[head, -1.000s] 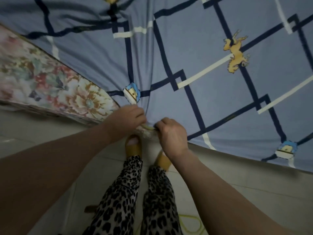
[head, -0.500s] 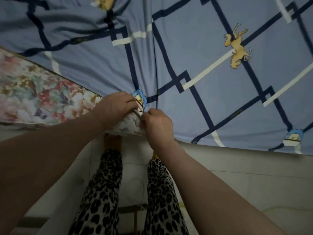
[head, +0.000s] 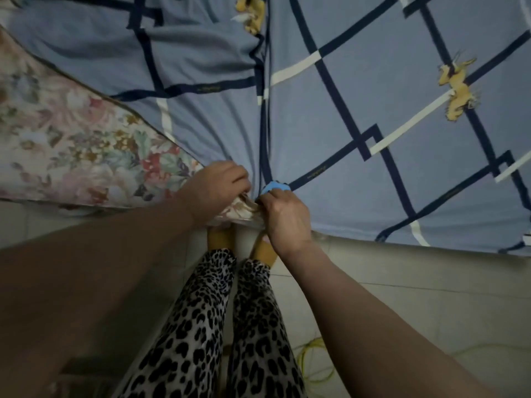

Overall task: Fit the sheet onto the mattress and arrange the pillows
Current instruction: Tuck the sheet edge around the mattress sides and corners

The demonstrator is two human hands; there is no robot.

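A blue sheet (head: 359, 110) with a navy and white grid and yellow horse prints covers most of the floral mattress (head: 71, 150). The mattress's near corner sticks out bare at the left. My left hand (head: 218, 191) grips the sheet's edge at that corner, fingers curled into the fabric. My right hand (head: 283, 216) pinches the bunched sheet hem just to the right, beside a light blue print. The two hands almost touch. Creases in the sheet run toward them. No pillows are in view.
I stand on a pale tiled floor (head: 402, 297) against the bed corner, leopard-print trousers (head: 218, 326) and yellow slippers (head: 221, 242) below my hands. A thin yellow cord (head: 313, 360) lies coiled on the floor at my right.
The sheet has slid down over the corner and the light blue print now sits at my right hand. Both hands stay gripping the hem at the corner.
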